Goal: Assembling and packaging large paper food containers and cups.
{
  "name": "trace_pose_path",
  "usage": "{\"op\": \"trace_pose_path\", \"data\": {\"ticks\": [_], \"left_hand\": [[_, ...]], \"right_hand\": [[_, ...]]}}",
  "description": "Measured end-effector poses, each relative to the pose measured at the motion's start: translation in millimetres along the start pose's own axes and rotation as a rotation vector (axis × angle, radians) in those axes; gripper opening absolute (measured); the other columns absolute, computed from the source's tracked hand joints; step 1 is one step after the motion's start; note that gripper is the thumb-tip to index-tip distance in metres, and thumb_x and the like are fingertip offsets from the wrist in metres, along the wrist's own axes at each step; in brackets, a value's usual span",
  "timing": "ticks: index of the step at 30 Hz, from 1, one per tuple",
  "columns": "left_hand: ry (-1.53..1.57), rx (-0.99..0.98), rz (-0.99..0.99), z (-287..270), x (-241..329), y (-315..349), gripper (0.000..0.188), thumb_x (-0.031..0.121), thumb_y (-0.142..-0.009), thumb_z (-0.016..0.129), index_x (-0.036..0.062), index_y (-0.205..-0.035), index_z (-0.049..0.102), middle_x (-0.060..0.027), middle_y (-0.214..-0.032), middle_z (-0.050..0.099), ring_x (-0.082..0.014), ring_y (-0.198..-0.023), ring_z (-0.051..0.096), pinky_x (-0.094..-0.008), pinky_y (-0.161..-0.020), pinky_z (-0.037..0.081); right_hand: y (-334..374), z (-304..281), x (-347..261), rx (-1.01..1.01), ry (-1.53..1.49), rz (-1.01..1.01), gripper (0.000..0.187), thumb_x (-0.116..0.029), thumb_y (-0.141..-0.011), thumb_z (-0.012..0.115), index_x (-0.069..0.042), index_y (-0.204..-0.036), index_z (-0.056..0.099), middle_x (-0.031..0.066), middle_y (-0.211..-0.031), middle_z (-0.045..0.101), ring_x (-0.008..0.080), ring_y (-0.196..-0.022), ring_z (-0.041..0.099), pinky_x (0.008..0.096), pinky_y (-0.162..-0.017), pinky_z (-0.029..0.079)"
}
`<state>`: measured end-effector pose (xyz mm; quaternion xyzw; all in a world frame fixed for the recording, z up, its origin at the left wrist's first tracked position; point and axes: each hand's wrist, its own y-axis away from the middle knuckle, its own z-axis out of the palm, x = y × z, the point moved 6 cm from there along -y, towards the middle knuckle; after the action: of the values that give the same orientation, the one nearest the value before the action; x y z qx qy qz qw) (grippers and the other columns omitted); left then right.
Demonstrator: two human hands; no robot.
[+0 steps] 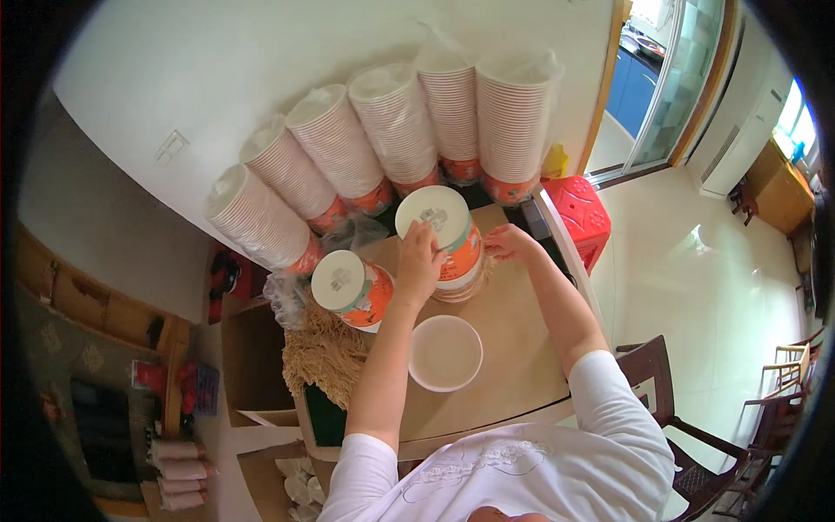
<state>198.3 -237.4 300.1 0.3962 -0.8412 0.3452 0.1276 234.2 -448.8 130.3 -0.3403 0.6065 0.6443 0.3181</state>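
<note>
The orange paper container (459, 259) stands inverted near the far side of the table (517, 352), its pale base facing up. White rims and tan strands (474, 289) show around its lower part.

Caution: this column is tall and narrow. A sideways push high on it could tilt or topple it; uneven pressure from the two hands would be the likely cause. The strands could also snag on the fingers or catch under a rim, leaving the column off level.

Left hand (419, 261): partly curled, fingers bent against the base edge and side of the container. Contact is apparent; whether it clamps or only steadies cannot be told.

Right hand (512, 242): partly bent, fingertips at the opposite side, close to the strands. Whether it pinches any of them cannot be told.

A white bowl (445, 353) sits nearer the wearer, between the forearms. A shorter orange container (370, 300), also inverted, stands to the left beside a tan strand heap (323, 355). Sleeved container stacks (515, 117) line the wall behind; a red stool (581, 216) stands at right.
</note>
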Motion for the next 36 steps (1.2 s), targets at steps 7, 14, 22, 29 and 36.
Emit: {"op": "trace_pose_path", "data": {"ticks": [7,14,22,29,36], "left_hand": [[0.055,0.016,-0.042,-4.2,2.6,-0.8,0.050,0.002,-0.068,0.064,-0.0026,-0.111,0.041,-0.0162,-0.104,0.048,-0.0372,-0.115,0.038,-0.0430,-0.093,0.032],[0.046,0.034,-0.023,-5.8,2.1,-1.4,0.046,0.002,-0.067,0.065,-0.0018,-0.108,0.043,-0.0171,-0.105,0.048,-0.0372,-0.114,0.039,-0.0427,-0.093,0.033],[-0.291,0.014,0.033,-16.9,32.8,-8.0,0.027,0.009,-0.064,0.067,0.0080,-0.087,0.053,-0.0078,-0.102,0.052,-0.0300,-0.102,0.046,-0.0422,-0.085,0.035],[-0.118,0.097,0.087,-18.0,34.5,-18.5,0.012,0.009,-0.062,0.066,0.0086,-0.069,0.056,-0.0040,-0.087,0.055,-0.0250,-0.091,0.049,-0.0405,-0.075,0.037],[-0.018,0.066,-0.005,-8.9,27.6,-19.1,0.010,0.001,-0.062,0.063,0.0038,-0.065,0.053,-0.0086,-0.076,0.058,-0.0279,-0.075,0.054,-0.0359,-0.070,0.041]], "right_hand": [[14.4,4.3,-16.2,0.031,0.204,-0.007,0.015,-0.023,-0.078,0.061,-0.010,-0.085,0.056,0.0011,-0.078,0.063,0.0113,-0.071,0.061,0.0277,-0.054,0.043],[19.4,3.8,-19.1,0.066,0.089,-0.037,0.011,-0.019,-0.074,0.064,-0.010,-0.076,0.058,0.0002,-0.070,0.062,0.0109,-0.064,0.061,0.0283,-0.054,0.042],[12.7,-1.3,-13.9,0.097,0.149,-0.052,0.012,-0.019,-0.074,0.063,-0.010,-0.079,0.057,0.0009,-0.072,0.063,0.0112,-0.065,0.062,0.0284,-0.053,0.043],[12.5,4.1,-17.7,0.033,0.173,-0.012,0.015,-0.022,-0.077,0.062,-0.011,-0.083,0.054,0.0001,-0.077,0.063,0.0116,-0.071,0.062,0.0284,-0.058,0.045],[9.4,2.1,-12.7,0.060,0.162,-0.018,0.016,-0.024,-0.075,0.062,-0.011,-0.081,0.054,0.0000,-0.076,0.062,0.0120,-0.072,0.061,0.0309,-0.057,0.045]]}}
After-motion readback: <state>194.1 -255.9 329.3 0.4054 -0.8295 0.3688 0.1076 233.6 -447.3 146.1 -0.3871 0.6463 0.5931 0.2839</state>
